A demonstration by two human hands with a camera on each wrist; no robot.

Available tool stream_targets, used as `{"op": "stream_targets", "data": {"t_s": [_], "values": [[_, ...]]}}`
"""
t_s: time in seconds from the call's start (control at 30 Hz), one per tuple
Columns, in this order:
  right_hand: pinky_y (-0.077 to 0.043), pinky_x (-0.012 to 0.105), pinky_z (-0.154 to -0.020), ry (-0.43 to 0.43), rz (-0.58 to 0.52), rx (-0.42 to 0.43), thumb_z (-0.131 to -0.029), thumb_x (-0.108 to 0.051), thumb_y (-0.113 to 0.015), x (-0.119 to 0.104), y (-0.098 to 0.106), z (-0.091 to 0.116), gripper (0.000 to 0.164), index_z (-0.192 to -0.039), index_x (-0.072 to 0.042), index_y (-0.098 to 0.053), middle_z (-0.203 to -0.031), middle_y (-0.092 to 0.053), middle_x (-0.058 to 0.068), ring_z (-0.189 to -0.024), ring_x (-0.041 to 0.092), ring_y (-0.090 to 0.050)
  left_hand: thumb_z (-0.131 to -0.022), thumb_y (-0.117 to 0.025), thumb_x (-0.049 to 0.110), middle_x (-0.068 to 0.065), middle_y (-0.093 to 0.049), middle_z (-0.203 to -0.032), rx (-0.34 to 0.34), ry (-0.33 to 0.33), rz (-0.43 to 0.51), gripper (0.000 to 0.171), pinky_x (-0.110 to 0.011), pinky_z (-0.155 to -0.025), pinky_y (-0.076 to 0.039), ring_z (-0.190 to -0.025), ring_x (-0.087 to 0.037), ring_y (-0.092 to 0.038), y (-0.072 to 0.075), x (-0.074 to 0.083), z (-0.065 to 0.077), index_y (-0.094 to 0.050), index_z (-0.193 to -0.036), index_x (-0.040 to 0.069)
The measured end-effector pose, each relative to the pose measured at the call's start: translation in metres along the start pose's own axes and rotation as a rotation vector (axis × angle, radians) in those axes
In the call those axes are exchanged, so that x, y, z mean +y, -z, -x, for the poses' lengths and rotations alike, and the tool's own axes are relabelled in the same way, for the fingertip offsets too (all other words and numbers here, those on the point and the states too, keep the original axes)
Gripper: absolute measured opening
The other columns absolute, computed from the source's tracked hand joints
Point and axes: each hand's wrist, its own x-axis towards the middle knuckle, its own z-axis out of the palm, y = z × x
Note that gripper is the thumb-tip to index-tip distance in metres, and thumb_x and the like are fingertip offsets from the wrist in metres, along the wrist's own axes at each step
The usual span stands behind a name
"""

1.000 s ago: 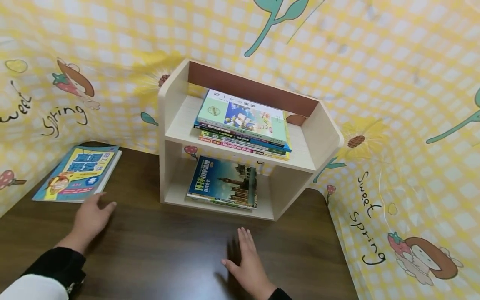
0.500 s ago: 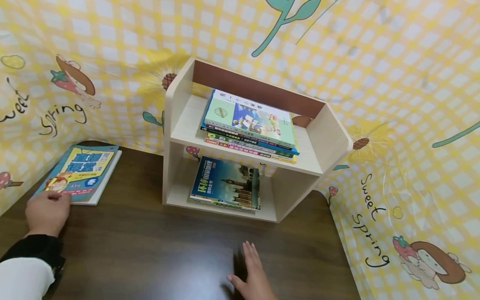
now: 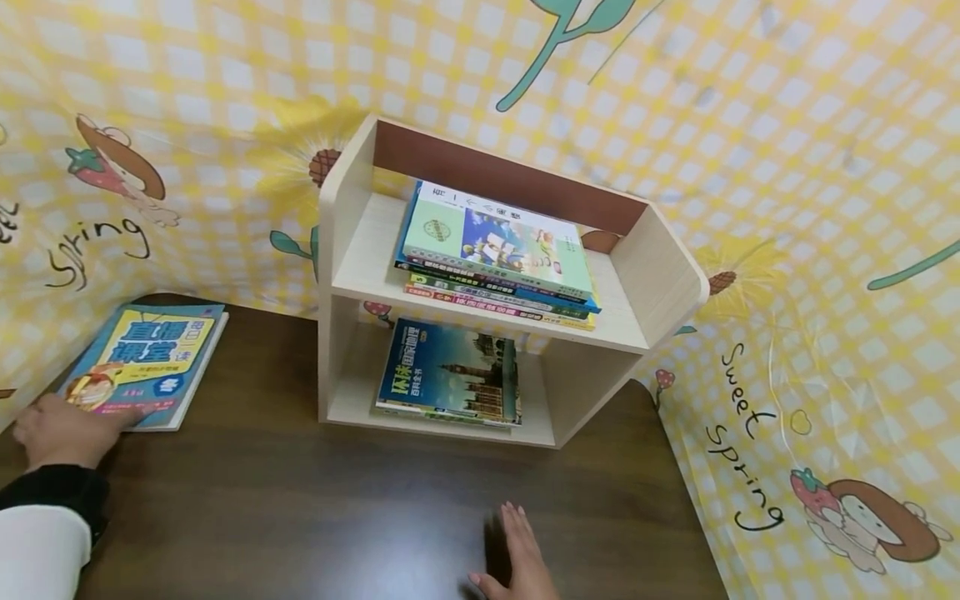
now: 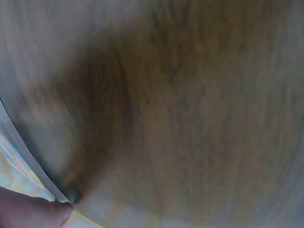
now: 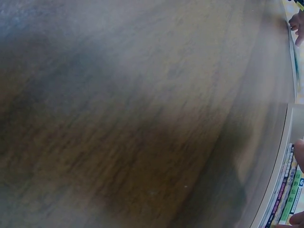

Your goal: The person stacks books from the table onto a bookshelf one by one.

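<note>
A blue-covered book (image 3: 161, 350) with a yellow panel lies flat on the dark wooden table at the far left in the head view. My left hand (image 3: 71, 432) grips its near left corner, thumb along the near edge; the other fingertips are partly hidden. In the left wrist view, the thumb (image 4: 35, 209) meets the book's edge. Low in the head view, my right hand (image 3: 517, 562) has straight fingers and spread thumb, and holds nothing; it is in front of a small shelf (image 3: 592, 392).
A stack of several books (image 3: 495, 242) lies on the upper shelf, topped by a pale green one. Below it, a blue book with a clock tower (image 3: 450, 371) tops another pile. Yellow checked cloth (image 3: 825, 208) covers the walls behind the table (image 3: 322, 500).
My left hand has moved left along the book's near edge to its near left corner. The right hand sits slightly lower in view. The book appears to lie where it was.
</note>
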Motion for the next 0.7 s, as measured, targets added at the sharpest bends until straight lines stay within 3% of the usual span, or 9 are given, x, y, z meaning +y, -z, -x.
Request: {"op": "stream_targets", "data": {"t_s": [0.23, 0.47, 0.57, 0.7], "values": [[-0.028, 0.071, -0.1, 0.025, -0.013, -0.006, -0.081, -0.034, -0.077, 0.004, -0.001, 0.004, 0.092, -0.145, 0.01, -0.029, -0.15, -0.029, 0.03, -0.136, 0.053, -0.022, -0.081, -0.067, 0.03, -0.052, -0.016, -0.125, -0.054, -0.004, -0.109, 0.102, -0.057, -0.105, -0.023, -0.121, -0.059, -0.022, 0.006, -0.004, 0.001, -0.002, -0.13, -0.032], [-0.027, 0.069, -0.102, -0.043, -0.035, -0.018, -0.082, -0.036, -0.077, -0.001, 0.002, 0.002, 0.093, -0.148, 0.005, -0.026, -0.154, -0.025, 0.026, -0.14, 0.048, -0.019, -0.081, -0.068, 0.031, -0.051, -0.02, -0.121, -0.097, 0.023, -0.205, 0.102, -0.055, -0.103, -0.03, -0.117, -0.057, -0.028, 0.015, 0.011, 0.005, -0.004, -0.127, -0.034], [-0.026, 0.069, -0.103, -0.044, -0.046, -0.023, -0.082, -0.036, -0.076, -0.002, 0.003, 0.002, 0.093, -0.148, 0.005, -0.026, -0.154, -0.025, 0.026, -0.14, 0.048, -0.018, -0.081, -0.068, 0.031, -0.052, -0.019, -0.124, -0.13, 0.065, -0.234, 0.101, -0.055, -0.106, -0.026, -0.119, -0.057, -0.026, 0.016, 0.014, 0.004, -0.006, -0.126, -0.035], [-0.024, 0.069, -0.104, -0.052, -0.062, -0.024, -0.082, -0.035, -0.076, -0.002, 0.004, 0.002, 0.093, -0.149, 0.005, -0.026, -0.154, -0.024, 0.027, -0.141, 0.049, -0.017, -0.082, -0.069, 0.028, -0.048, -0.019, -0.124, -0.152, 0.149, -0.159, 0.094, -0.054, -0.105, -0.028, -0.117, -0.054, -0.025, 0.017, 0.012, 0.007, -0.012, -0.127, -0.033]]}}
